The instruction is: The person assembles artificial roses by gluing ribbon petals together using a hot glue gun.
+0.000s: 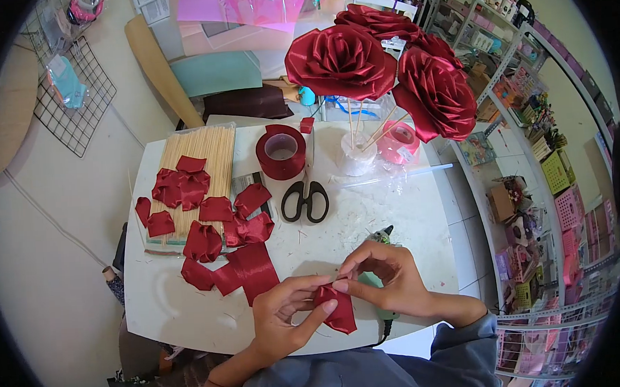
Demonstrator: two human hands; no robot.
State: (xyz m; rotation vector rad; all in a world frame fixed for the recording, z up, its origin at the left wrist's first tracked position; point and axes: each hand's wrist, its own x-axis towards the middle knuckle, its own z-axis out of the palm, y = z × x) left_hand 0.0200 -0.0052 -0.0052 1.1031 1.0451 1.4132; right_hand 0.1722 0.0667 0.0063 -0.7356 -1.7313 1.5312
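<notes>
Between my two hands, near the table's front edge, is a dark red satin ribbon petal (340,319). My left hand (287,311) pinches it from the left with thumb and fingers. At its top edge, the thumb and fingertips of my right hand (386,276) are pressed together on it. Partly behind my right hand lies a green glue gun (373,279) with a black cord; its middle is hidden. To the left of my hands are cut red ribbon pieces (254,268) and several shaped petals (203,241).
Black-handled scissors (305,202) and a red ribbon roll (280,152) lie mid-table. Bamboo sticks (211,146) are bundled at the left. Large red ribbon roses (341,62) stand on sticks in a white holder (357,157), beside a pink roll (399,142). Shelves (531,177) line the right.
</notes>
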